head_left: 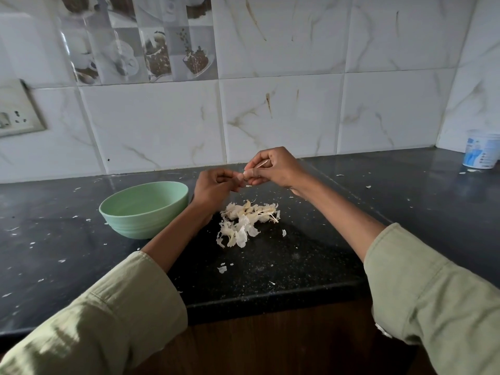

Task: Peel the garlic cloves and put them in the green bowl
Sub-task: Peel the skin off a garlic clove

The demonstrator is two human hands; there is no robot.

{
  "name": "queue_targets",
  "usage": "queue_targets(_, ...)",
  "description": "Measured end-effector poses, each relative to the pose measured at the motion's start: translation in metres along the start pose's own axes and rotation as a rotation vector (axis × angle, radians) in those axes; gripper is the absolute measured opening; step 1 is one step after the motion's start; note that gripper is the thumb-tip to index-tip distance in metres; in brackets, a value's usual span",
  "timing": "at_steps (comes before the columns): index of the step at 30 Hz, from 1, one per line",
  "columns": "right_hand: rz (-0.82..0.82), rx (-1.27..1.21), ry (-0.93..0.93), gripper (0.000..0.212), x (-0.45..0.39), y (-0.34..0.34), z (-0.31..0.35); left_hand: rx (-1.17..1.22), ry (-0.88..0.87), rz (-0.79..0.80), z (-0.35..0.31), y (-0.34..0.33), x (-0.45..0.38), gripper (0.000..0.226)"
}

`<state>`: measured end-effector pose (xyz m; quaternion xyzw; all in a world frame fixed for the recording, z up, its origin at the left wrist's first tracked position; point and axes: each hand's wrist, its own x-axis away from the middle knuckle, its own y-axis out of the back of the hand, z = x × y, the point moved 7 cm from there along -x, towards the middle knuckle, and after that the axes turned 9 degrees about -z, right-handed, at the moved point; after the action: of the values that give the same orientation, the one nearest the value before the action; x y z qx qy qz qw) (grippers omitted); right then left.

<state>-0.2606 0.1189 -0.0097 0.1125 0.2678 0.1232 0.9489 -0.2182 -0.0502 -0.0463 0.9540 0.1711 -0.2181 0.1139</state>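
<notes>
Both hands are raised above the black tabletop [297,255], meeting at one small garlic clove [247,176]. The right hand [273,166] has its grip closed on the clove, thumb and curled fingers pinching it at the hand's left end, with a thin strip of skin [262,164] sticking up between the fingers. The left hand [213,186] sits just left of and slightly lower than the right; its fingertips curl in and pinch the clove's near end, so its grip is closed on the same clove. The clove itself is mostly hidden by the fingers, so how much skin remains on it cannot be told.

Directly below the two grips, on the tabletop, lies a heap of garlic cloves and papery skins [247,221], clear of both hands. Loose flakes are scattered further toward the person and across the surface.

The green bowl [144,209] stands on the tabletop to the left of the left hand, just beside the left wrist and forearm. Its inside looks bare from this angle, though the near wall hides part of the bottom.

Both forearms come out of pale green sleeves [422,288] at the bottom of the view. Well to the right of the right hand, in the far corner by the tiled wall [284,112], stands a white plastic tub [480,148]. A wall socket [16,115] is mounted far to the left of the left hand.
</notes>
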Motion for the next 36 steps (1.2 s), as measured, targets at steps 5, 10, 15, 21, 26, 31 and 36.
queue_targets(5, -0.003, 0.003, -0.020, 0.015, -0.002, -0.003, -0.004, 0.054, 0.008, -0.012, -0.003, 0.002, -0.001, 0.006)
queue_targets(10, -0.039, 0.017, -0.010, 0.015, -0.004, 0.000, -0.005, 0.134, 0.051, -0.003, -0.001, 0.003, -0.001, 0.007)
queue_targets(15, 0.000, -0.048, -0.044, 0.019, -0.003, -0.002, -0.006, 0.153, 0.062, -0.032, 0.003, 0.004, -0.002, 0.008)
queue_targets(21, 0.057, -0.187, -0.132, 0.021, -0.002, -0.006, -0.006, 0.175, 0.068, 0.004, 0.004, 0.002, -0.004, 0.012)
queue_targets(26, 0.130, -0.304, -0.273, 0.022, 0.003, -0.011, -0.008, 0.189, 0.046, 0.046, 0.000, 0.001, -0.003, 0.012)
queue_targets(31, 0.150, -0.388, -0.397, 0.011, 0.007, -0.016, -0.013, 0.206, 0.035, 0.062, -0.003, 0.001, 0.001, 0.009)
queue_targets(36, 0.103, -0.300, -0.342, 0.017, 0.006, -0.014, -0.011, 0.157, 0.053, 0.026, 0.000, 0.000, -0.001, 0.013)
